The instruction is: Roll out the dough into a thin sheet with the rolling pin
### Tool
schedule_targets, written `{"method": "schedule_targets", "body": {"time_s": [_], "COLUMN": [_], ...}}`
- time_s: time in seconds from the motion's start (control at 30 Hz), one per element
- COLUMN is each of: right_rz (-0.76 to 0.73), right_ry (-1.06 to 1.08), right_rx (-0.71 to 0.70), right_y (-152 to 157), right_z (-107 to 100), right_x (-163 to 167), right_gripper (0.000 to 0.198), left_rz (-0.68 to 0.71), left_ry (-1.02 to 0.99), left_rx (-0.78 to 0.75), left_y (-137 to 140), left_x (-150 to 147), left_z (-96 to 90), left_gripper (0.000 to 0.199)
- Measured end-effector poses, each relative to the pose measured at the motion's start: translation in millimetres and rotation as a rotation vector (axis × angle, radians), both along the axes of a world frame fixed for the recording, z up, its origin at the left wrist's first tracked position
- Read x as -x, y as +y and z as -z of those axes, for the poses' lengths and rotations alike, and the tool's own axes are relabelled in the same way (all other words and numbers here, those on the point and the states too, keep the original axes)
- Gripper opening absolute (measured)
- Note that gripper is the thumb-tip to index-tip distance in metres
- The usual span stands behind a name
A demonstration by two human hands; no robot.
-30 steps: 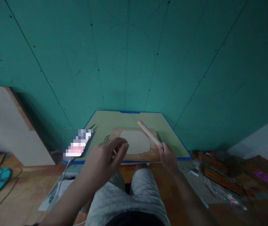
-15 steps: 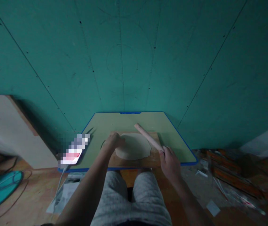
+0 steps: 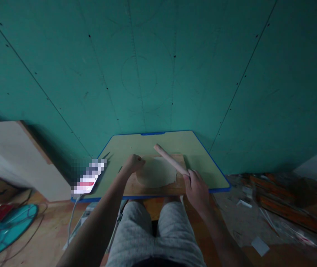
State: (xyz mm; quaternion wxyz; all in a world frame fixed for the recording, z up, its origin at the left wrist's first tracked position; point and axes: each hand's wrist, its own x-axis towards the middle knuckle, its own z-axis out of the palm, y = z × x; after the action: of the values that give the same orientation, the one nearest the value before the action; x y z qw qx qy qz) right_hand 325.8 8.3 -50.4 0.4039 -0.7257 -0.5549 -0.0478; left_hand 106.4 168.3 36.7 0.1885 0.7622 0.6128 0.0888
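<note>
A flat sheet of dough (image 3: 157, 176) lies on a wooden board (image 3: 147, 191) in the middle of a small table (image 3: 200, 157). My right hand (image 3: 196, 187) grips the near end of a rolling pin (image 3: 172, 160), which slants up and left above the dough's right part. At the dough's upper left edge is my left hand (image 3: 133, 163), its fingers curled closed. Whatever may be in those fingers is hidden, and I cannot tell whether they touch the dough.
A phone-like device (image 3: 87, 180), blurred out, stands at the table's left edge with a white cable (image 3: 72, 218). Behind is a green wall (image 3: 153, 74). A leaning panel (image 3: 22, 159) and a turquoise object (image 3: 13, 226) are on the left. Clutter (image 3: 281, 204) covers the floor on the right.
My left hand has drawn slightly back and left, its fingers curling in from over the dough. The rolling pin has shifted a little left with my right hand. The view has turned slightly.
</note>
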Motion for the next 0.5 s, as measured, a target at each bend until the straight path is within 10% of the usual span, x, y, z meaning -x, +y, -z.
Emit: {"method": "schedule_targets", "body": {"time_s": [0.33,0.5], "right_rz": [0.024,0.02], "right_ry": [0.321,0.425], "right_rx": [0.021,0.03], "right_y": [13,13], "right_z": [-15,-21], "right_x": [-26,-40], "right_gripper": [0.056,0.06], "left_rz": [0.076,0.325], "left_ry": [0.065,0.162], "left_rx": [-0.362,-0.411], "left_y": [-12,-50], "left_x": [-2,8], "left_z": [-94.6,-80.5], "left_gripper": [0.03,0.03]}}
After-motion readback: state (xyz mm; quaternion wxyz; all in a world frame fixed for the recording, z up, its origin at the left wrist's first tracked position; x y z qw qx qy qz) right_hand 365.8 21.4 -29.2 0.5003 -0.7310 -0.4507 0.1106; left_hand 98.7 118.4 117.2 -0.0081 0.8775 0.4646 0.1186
